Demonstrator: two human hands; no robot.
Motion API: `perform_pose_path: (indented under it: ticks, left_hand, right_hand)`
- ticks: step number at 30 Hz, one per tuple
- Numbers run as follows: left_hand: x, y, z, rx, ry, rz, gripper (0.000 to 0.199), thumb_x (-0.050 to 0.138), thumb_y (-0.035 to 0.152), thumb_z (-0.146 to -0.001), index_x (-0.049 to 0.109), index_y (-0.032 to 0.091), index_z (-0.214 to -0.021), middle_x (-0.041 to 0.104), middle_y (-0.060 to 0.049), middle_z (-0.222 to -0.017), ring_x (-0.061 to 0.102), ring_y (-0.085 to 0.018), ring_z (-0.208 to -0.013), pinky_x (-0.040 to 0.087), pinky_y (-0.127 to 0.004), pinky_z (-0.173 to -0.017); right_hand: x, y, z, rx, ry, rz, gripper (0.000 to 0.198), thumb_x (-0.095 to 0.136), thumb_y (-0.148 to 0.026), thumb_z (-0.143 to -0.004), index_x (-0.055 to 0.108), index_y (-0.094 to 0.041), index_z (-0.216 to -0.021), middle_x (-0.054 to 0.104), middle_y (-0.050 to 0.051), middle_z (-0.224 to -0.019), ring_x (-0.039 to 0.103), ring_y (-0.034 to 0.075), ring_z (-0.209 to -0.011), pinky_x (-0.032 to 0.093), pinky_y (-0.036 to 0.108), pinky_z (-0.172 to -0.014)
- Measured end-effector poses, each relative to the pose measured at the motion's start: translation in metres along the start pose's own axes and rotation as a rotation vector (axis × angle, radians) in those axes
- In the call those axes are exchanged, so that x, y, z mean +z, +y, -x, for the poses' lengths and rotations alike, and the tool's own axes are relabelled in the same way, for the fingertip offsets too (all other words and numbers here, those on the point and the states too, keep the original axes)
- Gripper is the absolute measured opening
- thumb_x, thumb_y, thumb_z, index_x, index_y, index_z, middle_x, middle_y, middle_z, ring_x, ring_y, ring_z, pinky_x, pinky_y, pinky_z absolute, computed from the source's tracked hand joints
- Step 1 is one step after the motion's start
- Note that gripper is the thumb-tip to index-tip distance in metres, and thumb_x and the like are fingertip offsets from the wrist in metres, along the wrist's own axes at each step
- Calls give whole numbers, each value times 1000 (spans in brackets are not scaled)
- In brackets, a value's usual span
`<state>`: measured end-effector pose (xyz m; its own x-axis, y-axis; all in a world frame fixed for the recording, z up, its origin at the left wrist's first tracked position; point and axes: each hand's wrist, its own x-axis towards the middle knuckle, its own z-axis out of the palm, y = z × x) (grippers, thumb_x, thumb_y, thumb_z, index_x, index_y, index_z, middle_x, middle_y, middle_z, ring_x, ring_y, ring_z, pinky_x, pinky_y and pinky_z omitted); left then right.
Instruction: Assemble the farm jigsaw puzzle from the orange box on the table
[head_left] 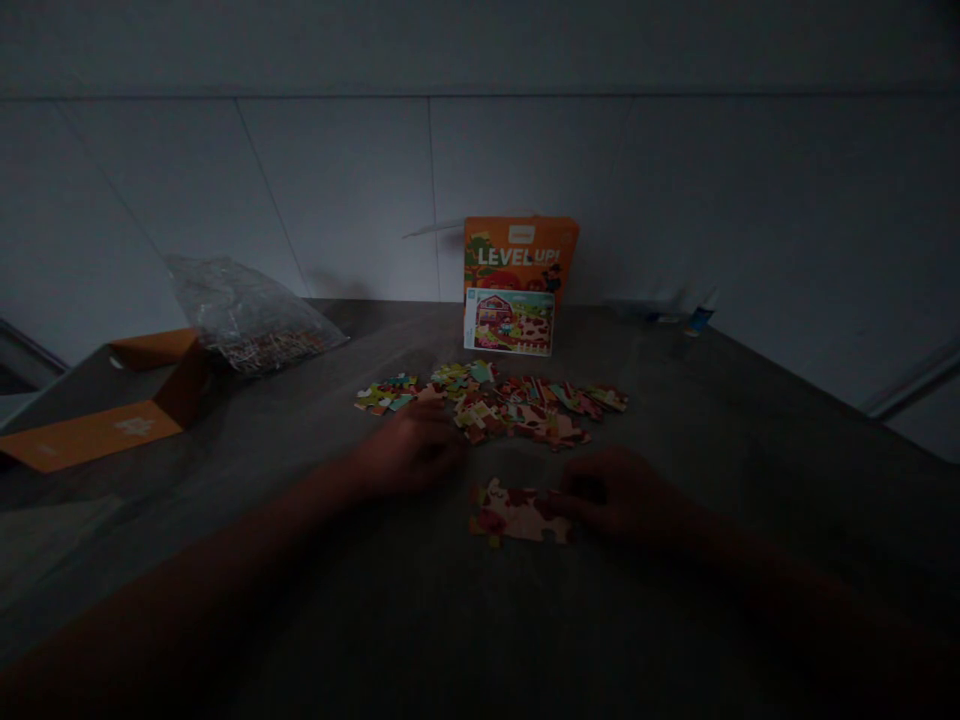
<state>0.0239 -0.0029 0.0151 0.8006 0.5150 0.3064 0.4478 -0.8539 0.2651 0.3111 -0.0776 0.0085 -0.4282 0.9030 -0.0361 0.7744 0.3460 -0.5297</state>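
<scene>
A joined strip of jigsaw puzzle pieces (517,515), showing a spotted cow, lies on the grey table in front of me. At its right end my right hand (626,495) pinches a puzzle piece at the edge, thumb and forefinger close together. My left hand (412,447) rests by the near left side of the loose puzzle pieces (536,420), its fingers curled and a little blurred. Whatever those fingers hold, if anything, is hidden. Behind the pile a picture card (514,322) with a barn and a cow leans upright on an orange puzzle box (521,235).
An open orange box part (94,435) sits at the left, beside a clear plastic bag (251,315) of thin sticks. A small blue-labelled tube or bottle (700,318) stands at the back right. The white wall (337,200) closes off the far side. Light is dim.
</scene>
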Motion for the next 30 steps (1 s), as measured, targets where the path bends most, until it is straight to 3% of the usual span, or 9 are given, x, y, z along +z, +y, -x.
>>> perform_pose_path:
  ticks: [3, 6, 8, 13, 17, 22, 24, 27, 30]
  left_hand:
    - [4, -18, 1, -302, 225, -203, 32, 56, 33, -86, 67, 17, -112, 64, -12, -113, 57, -28, -105, 46, -43, -93]
    - [9, -34, 3, -496, 200, -308, 56, 63, 42, -78, 57, 15, -128, 56, -14, -130, 47, -34, -120, 40, -51, -101]
    - [11, -41, 5, -536, 138, -308, 55, 61, 45, -81, 58, 17, -127, 57, -13, -133, 47, -34, -122, 38, -53, -102]
    - [12, -44, 5, -487, 141, -237, 35, 57, 43, -86, 68, 21, -111, 67, -9, -118, 56, -29, -113, 38, -49, -101]
    - [6, -44, 2, -468, 185, -200, 33, 62, 42, -83, 68, 20, -106, 71, -8, -104, 62, -26, -100, 41, -46, -98]
    - [-2, -17, 0, -445, 409, -152, 40, 65, 42, -83, 61, 19, -116, 67, -8, -109, 58, -27, -107, 46, -42, -93]
    - [0, 5, -2, -334, 462, -108, 37, 65, 39, -83, 59, 21, -114, 66, -7, -108, 58, -25, -105, 48, -39, -90]
    - [8, 37, -4, -86, 391, 21, 37, 70, 38, -80, 57, 20, -110, 65, -7, -104, 58, -23, -99, 49, -36, -85]
    - [15, 50, -4, 96, 284, 157, 39, 70, 36, -80, 55, 20, -112, 65, -8, -105, 58, -23, -101, 49, -36, -87]
  right_hand:
    - [0, 1, 0, -9, 1, 8, 40, 59, -52, -86, 66, -17, -69, 61, 0, -59, 51, 9, -53, 31, 23, -50]
    - [0, 1, 0, -17, 10, 17, 40, 59, -53, -85, 66, -17, -68, 61, 0, -59, 51, 10, -53, 31, 23, -50]
    - [0, 0, 0, -12, 14, 11, 40, 59, -53, -85, 67, -17, -70, 61, 0, -59, 52, 10, -53, 31, 23, -50]
    - [0, 0, 0, -8, 18, -6, 40, 59, -53, -86, 68, -17, -71, 64, 2, -62, 53, 11, -55, 31, 23, -50]
    - [1, 0, 1, -5, 26, -28, 39, 61, -53, -85, 68, -17, -70, 64, 1, -61, 53, 11, -54, 32, 23, -50]
    - [-1, -6, 1, 27, 21, -130, 32, 60, -47, -87, 73, -19, -81, 70, 3, -71, 59, 13, -60, 37, 24, -54]
    - [0, -11, 1, 25, 43, -188, 31, 60, -46, -87, 73, -19, -86, 70, 4, -73, 58, 13, -61, 38, 24, -55]
    - [5, -20, 2, -27, 74, -289, 32, 60, -47, -86, 72, -18, -90, 68, 2, -74, 56, 12, -62, 37, 23, -54]
    - [11, -27, 3, -50, 69, -411, 37, 55, -50, -87, 67, -16, -81, 62, 2, -70, 52, 12, -60, 36, 23, -52]
